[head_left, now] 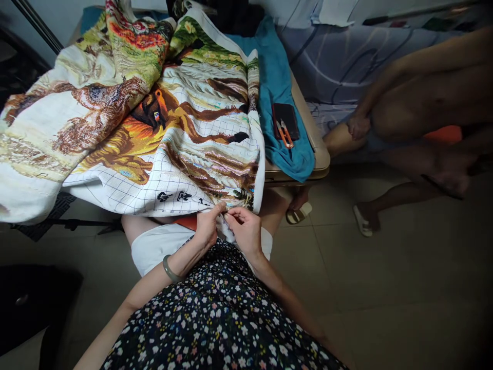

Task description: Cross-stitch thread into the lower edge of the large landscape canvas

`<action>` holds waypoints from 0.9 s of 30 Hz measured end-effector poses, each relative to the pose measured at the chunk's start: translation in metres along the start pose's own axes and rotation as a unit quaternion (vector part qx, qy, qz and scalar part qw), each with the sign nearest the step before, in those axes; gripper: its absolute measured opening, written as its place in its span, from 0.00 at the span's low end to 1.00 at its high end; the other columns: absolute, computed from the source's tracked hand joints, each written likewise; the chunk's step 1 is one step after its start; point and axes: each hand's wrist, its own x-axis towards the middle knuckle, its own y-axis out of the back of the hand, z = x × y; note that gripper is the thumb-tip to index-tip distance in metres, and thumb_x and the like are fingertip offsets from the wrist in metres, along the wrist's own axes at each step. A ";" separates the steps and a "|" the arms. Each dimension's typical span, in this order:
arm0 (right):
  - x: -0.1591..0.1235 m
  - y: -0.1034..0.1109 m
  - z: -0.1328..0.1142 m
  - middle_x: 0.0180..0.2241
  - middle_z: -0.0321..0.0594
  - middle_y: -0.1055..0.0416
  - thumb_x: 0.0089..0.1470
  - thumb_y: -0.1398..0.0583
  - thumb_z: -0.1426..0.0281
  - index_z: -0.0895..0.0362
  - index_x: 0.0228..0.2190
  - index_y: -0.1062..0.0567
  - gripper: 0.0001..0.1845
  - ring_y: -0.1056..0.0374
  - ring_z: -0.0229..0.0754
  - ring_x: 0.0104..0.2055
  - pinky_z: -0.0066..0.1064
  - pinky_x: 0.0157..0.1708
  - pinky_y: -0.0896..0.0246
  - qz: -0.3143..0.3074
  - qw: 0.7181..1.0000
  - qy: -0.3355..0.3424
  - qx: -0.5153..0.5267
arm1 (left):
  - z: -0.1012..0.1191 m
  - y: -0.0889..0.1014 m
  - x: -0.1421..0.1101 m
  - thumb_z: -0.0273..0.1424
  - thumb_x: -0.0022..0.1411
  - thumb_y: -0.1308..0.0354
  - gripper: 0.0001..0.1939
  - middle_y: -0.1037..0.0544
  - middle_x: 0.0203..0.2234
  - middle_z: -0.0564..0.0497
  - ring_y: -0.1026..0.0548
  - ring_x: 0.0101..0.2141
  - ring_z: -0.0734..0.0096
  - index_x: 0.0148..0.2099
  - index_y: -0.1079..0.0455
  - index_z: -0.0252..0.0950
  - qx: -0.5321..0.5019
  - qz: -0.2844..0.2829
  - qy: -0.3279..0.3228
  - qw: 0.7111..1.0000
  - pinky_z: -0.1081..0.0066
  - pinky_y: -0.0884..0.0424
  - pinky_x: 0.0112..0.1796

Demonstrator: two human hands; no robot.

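A large cross-stitch cloth (215, 118) with a printed grid and stitched brown, orange and green patches spreads over the table and hangs toward my lap. My left hand (208, 224) grips its near edge between thumb and fingers, close to the lower right corner. Right beside it, my right hand (246, 229) is closed in a pinch against the same edge. Whatever sits between those right fingertips is too small to make out. Loose threads show on the cloth just above the hands.
Orange-handled thread snips (285, 136) lie on a dark phone-like object (288, 114) over a teal towel (275, 77), at the table's right edge (321, 149). A seated person (416, 103) is to the right. A black object (34, 303) stands at lower left.
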 end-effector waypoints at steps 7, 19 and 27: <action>-0.001 -0.002 0.004 0.25 0.39 0.26 0.50 0.39 0.68 0.58 0.27 0.25 0.06 0.31 0.39 0.28 0.27 0.26 0.36 0.021 0.999 0.021 -0.022 | 0.001 -0.002 -0.001 0.33 0.36 0.26 0.23 0.22 0.25 0.53 0.24 0.32 0.67 0.38 0.26 0.35 -0.007 0.000 0.017 1.000 0.64 0.31 0.43; 0.002 -0.005 -0.004 0.25 0.37 0.26 0.50 0.37 0.66 0.57 0.32 0.27 0.08 0.32 0.37 0.23 0.26 0.22 0.37 0.071 0.997 0.019 -0.015 | -0.001 0.001 -0.003 0.31 0.37 0.26 0.21 0.21 0.27 0.52 0.23 0.37 0.64 0.37 0.26 0.35 -0.041 -0.031 0.018 0.999 0.63 0.32 0.47; 0.020 0.015 -0.030 0.23 0.33 0.28 0.58 0.43 0.63 0.55 0.31 0.29 0.09 0.32 0.34 0.18 0.25 0.19 0.39 -0.036 0.998 0.027 -0.044 | -0.003 0.009 -0.003 0.35 0.36 0.25 0.18 0.21 0.25 0.51 0.23 0.32 0.65 0.30 0.25 0.34 -0.040 -0.054 0.059 0.996 0.62 0.30 0.44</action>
